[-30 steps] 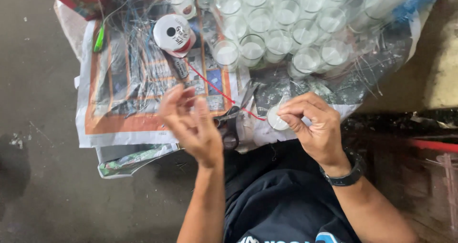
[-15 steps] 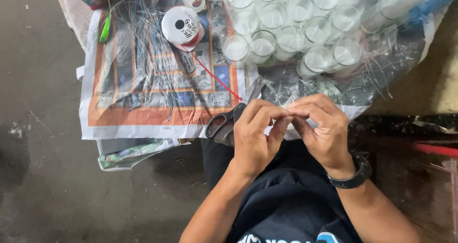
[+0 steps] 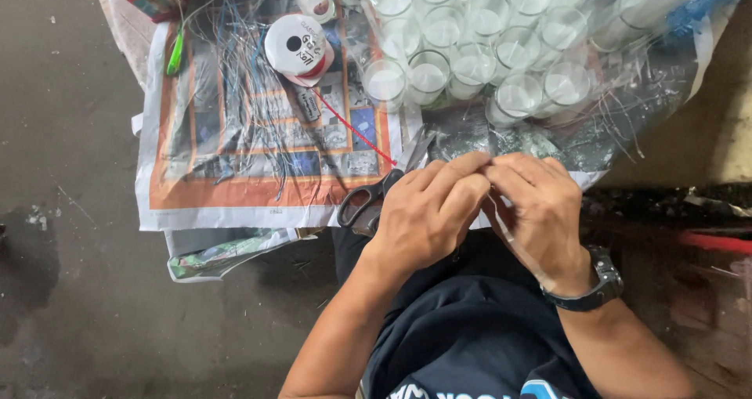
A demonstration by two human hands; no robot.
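While both hands met in front of the body, whatever they worked on stayed mostly hidden between the fingertips. The left hand (image 3: 427, 211) was curled, fingers pinched together against those of the right hand (image 3: 540, 211), which was likewise closed in a pinch; a thin clear strip (image 3: 513, 238) ran down across the right palm, and it could not be told what else sat in the grip. A red ribbon (image 3: 352, 129) stretched taut from the hands up to a white spool (image 3: 298, 46) lying on its side. Black-handled scissors (image 3: 368, 199) lay just beside the left hand, touching nothing but the paper, blades pointing up and to the right.

Under all this a newspaper (image 3: 196, 203) covered the surface, strewn with thin blue and silver strands (image 3: 247, 109). A green clip-like thing (image 3: 174, 54) lay at its far left. Beyond the hands stood a crowd of small glass cups (image 3: 470, 46) filled with white wax, close together, on crinkled clear wrap (image 3: 627, 93). No ribbon could be seen on any of them, so as a judgement the tying looked to have most of the batch left. A black watch (image 3: 595, 285) sat on the right wrist. Bare concrete floor (image 3: 70, 289) to the left.
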